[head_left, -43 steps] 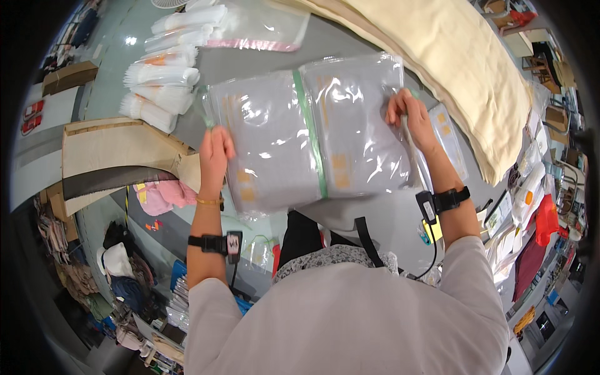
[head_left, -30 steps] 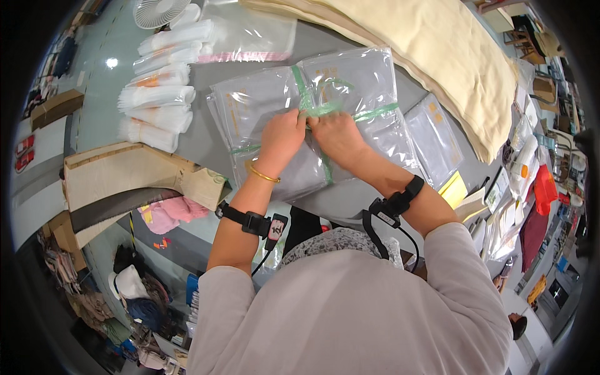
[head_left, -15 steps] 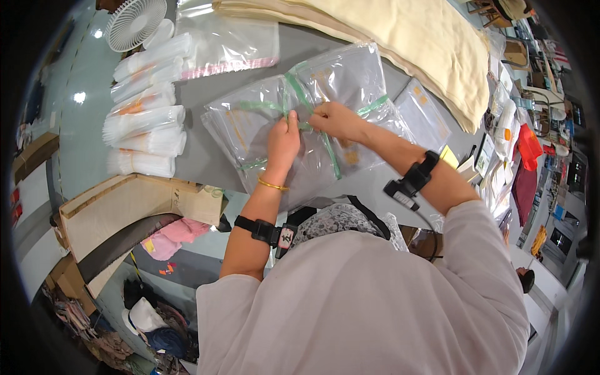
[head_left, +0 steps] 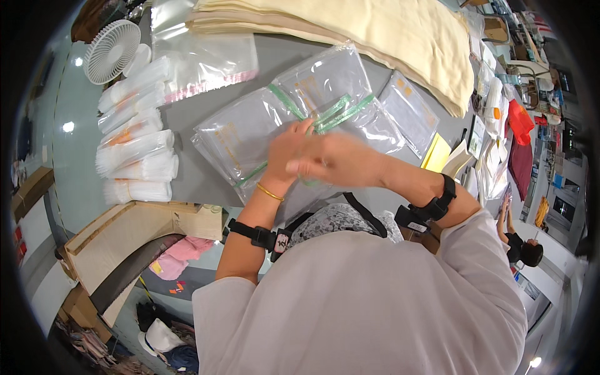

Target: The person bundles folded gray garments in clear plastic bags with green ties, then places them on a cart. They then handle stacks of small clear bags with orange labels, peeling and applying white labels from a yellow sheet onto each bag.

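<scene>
Grey table under cream cloth; both hands pinch the bagged garments.

Bright, fisheye-bent edges, motion-blurred right hand

Grey table bears clear bagged packs, cream cloth, white rolls

Clear bags, green strips; cream cloth; white fan.
</scene>
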Available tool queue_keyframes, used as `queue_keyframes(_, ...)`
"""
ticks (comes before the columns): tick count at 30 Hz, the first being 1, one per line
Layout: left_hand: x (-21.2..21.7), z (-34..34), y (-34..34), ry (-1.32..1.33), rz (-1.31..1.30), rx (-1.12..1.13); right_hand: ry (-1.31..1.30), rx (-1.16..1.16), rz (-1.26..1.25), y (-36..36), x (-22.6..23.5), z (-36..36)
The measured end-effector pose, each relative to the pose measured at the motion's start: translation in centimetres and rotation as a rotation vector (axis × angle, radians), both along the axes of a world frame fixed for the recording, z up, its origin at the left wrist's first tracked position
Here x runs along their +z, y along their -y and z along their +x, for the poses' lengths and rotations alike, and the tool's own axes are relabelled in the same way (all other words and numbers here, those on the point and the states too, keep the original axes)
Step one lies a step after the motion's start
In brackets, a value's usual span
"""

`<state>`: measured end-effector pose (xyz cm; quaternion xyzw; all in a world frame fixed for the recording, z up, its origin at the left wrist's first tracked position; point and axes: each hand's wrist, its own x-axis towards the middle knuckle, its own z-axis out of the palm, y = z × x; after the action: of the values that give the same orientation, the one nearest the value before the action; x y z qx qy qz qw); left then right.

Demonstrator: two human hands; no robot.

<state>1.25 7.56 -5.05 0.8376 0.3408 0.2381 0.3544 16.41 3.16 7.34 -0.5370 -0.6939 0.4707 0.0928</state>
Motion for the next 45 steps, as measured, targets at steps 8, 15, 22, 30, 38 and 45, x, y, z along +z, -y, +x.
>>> queue_keyframes(8, 0.5, -0.1, 1.1, -0.032, -0.122, 0.075, 0.258, -0.081, 0.598, 0.7, -8.0, 5.7)
queue_keyframes(15, -0.2, -1.0, 1.3, 0.599, -0.674, -0.016, 0.407, 0.022, 0.55, 1.9, -10.8, 5.9)
queue_keyframes(22, -0.8, -1.7, 1.2, 0.613, -0.723, 0.057, 0.38, 0.184, 0.893, 0.0, -7.3, 8.0)
queue_keyframes(30, 0.2, -1.8, -0.6, 0.496, -0.886, -0.061, -0.052, -0.003, 0.292, 2.6, -7.0, 6.5)
queue_keyframes(38, 1.5, -1.0, -0.1, -0.026, -0.102, -0.147, -0.347, -0.231, 0.201, 4.3, -4.8, 7.5)
queue_keyframes(45, 5.5, -1.5, 0.5, 0.083, -0.841, 0.277, -0.948, -0.778, -0.295, 1.8, -6.7, 3.9)
